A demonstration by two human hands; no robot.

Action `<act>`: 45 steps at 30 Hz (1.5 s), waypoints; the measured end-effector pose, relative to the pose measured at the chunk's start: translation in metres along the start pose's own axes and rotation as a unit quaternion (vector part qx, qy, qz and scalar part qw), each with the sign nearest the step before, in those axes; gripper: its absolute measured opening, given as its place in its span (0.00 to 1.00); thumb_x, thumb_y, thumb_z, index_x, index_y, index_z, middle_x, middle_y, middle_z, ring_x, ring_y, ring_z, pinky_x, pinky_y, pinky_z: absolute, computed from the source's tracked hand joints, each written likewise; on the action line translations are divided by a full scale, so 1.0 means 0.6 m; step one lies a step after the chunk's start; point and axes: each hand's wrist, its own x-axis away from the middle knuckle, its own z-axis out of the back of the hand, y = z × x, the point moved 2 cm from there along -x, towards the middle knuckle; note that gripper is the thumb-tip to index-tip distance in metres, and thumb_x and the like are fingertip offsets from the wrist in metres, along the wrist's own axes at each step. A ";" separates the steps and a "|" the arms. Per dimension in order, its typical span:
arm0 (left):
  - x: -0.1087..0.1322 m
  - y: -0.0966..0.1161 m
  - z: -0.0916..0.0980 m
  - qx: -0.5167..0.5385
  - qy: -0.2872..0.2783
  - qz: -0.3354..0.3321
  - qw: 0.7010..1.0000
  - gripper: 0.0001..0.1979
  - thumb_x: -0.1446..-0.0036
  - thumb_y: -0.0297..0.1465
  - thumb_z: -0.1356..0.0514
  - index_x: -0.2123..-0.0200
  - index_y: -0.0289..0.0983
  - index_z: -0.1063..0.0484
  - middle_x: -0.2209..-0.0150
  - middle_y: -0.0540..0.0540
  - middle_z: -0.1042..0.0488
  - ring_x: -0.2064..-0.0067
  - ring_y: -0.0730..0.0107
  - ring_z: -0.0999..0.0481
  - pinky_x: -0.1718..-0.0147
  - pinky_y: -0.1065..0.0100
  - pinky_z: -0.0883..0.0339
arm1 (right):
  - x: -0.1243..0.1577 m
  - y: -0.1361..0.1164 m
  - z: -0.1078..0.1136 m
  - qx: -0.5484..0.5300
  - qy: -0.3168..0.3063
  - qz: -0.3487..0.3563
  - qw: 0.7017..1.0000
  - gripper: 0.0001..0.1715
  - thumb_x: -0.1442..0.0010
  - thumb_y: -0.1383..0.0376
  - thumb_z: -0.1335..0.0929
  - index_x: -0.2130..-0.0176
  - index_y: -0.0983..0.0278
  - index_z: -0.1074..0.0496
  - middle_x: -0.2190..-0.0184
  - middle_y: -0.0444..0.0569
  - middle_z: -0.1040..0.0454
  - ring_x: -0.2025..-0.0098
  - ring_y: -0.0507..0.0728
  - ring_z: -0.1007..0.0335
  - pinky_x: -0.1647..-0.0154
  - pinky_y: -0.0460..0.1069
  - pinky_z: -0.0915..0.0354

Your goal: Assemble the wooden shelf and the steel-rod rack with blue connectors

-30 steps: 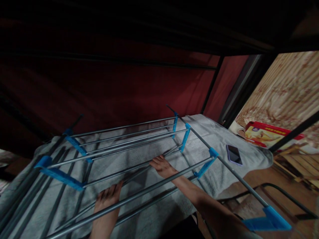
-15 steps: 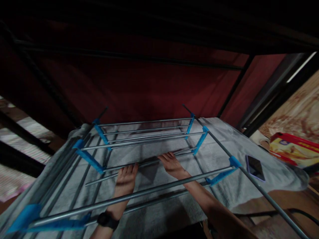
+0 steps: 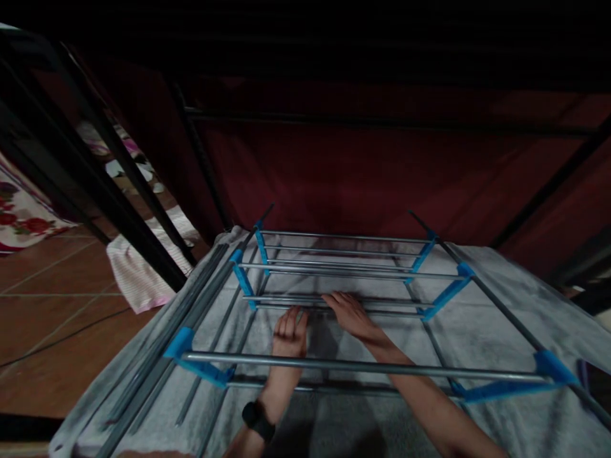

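Note:
A rack of grey metal rods and blue plastic brackets (image 3: 447,299) lies on a grey cloth. Both my hands reach under its near crossbar (image 3: 363,366) to a pair of metal rods (image 3: 391,301) at the lower middle level. My left hand (image 3: 289,334), with a dark watch on its wrist, has its fingers curled over a rod. To the right, my right hand (image 3: 351,315) bends its fingers over the metal rod as well. My thumbs are mostly hidden. The rods run nearly parallel between the left and right brackets.
Several loose metal rods (image 3: 191,318) lie along the left side of the grey cloth (image 3: 508,331). A dark red curtain (image 3: 334,172) hangs behind the rack. Dark frame posts (image 3: 138,216) stand at the left, beside a striped cloth (image 3: 143,270) on the tiled floor.
The view has swung left. The slanted loose rod under my hands has become nearly parallel to the others, its left end now near the left bracket. Both hands stay at the rods.

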 end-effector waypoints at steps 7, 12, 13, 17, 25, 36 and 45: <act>0.053 -0.113 0.019 0.147 0.051 0.352 0.923 0.13 0.38 0.29 0.49 0.52 0.30 0.37 0.51 0.33 0.33 0.45 0.51 0.31 0.48 0.51 0.33 | 0.007 0.006 -0.015 -0.005 -0.023 0.000 1.000 0.32 0.40 0.79 0.42 0.42 0.58 0.34 0.52 0.50 0.27 0.50 0.56 0.33 0.47 0.52 0.39; 0.019 -0.190 -0.021 0.189 0.090 0.454 0.866 0.21 0.40 0.29 0.48 0.45 0.26 0.43 0.43 0.25 0.37 0.41 0.50 0.34 0.49 0.54 0.33 | 0.004 0.007 -0.019 0.003 -0.041 -0.006 0.999 0.32 0.40 0.80 0.43 0.42 0.58 0.34 0.51 0.50 0.27 0.50 0.57 0.32 0.48 0.52 0.39; 0.009 -0.197 -0.029 0.202 0.097 0.456 0.861 0.22 0.40 0.30 0.48 0.44 0.28 0.43 0.42 0.26 0.37 0.40 0.52 0.34 0.48 0.54 0.34 | 0.003 0.008 -0.019 0.005 -0.041 -0.006 0.999 0.33 0.41 0.80 0.43 0.42 0.58 0.34 0.51 0.50 0.27 0.50 0.57 0.32 0.47 0.52 0.39; -0.026 -0.215 -0.053 0.272 0.125 0.415 0.859 0.21 0.41 0.30 0.48 0.45 0.30 0.40 0.44 0.31 0.32 0.41 0.57 0.32 0.46 0.56 0.37 | -0.002 0.012 -0.020 0.004 -0.040 -0.005 0.999 0.36 0.42 0.82 0.44 0.41 0.59 0.34 0.50 0.51 0.27 0.48 0.57 0.33 0.45 0.53 0.39; -0.061 -0.251 -0.070 0.370 0.191 0.384 0.824 0.05 0.47 0.37 0.42 0.66 0.45 0.31 0.67 0.46 0.26 0.63 0.61 0.27 0.59 0.59 0.32 | 0.000 0.024 -0.029 0.014 -0.082 -0.009 0.997 0.36 0.41 0.81 0.45 0.38 0.59 0.38 0.45 0.52 0.30 0.43 0.57 0.36 0.40 0.55 0.42; -0.062 -0.252 -0.079 0.429 0.203 0.390 0.789 0.10 0.52 0.35 0.36 0.70 0.41 0.35 0.72 0.50 0.31 0.69 0.68 0.32 0.65 0.64 0.37 | -0.001 0.021 -0.014 0.032 -0.109 0.006 0.994 0.34 0.40 0.79 0.46 0.39 0.60 0.38 0.46 0.54 0.30 0.46 0.58 0.33 0.43 0.56 0.38; -0.073 -0.248 -0.079 0.431 0.200 0.426 0.770 0.14 0.57 0.34 0.34 0.72 0.39 0.37 0.79 0.56 0.38 0.76 0.75 0.40 0.74 0.69 0.43 | -0.002 0.023 -0.010 0.045 -0.124 0.009 0.991 0.34 0.41 0.80 0.45 0.40 0.61 0.38 0.46 0.53 0.30 0.46 0.57 0.33 0.45 0.53 0.38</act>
